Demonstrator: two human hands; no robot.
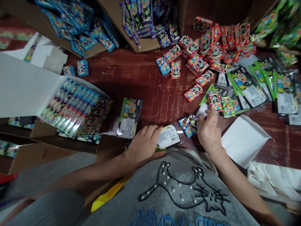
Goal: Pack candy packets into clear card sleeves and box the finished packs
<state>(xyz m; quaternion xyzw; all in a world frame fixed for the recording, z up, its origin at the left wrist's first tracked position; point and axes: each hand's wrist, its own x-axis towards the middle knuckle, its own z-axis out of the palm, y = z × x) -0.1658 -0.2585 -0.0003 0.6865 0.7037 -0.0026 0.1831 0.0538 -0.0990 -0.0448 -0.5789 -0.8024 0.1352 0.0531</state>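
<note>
Grey shirt (178, 188) fills the foreground. Just past it, the left hand (143, 146) clamps a labelled bag (168, 138) at the table (141, 78) edge. The right hand (208, 130) pinches small blue packets (189, 125) just beside the bag. Red packets (211, 44) lie scattered farther back.

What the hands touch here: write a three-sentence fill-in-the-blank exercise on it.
1. The left hand holds a packet with a ____ barcode label.
2. The right hand fingers small packets that are mostly ____.
3. The loose heap farther back on the table is mostly ____.
Missing words: white; blue; red.
</note>
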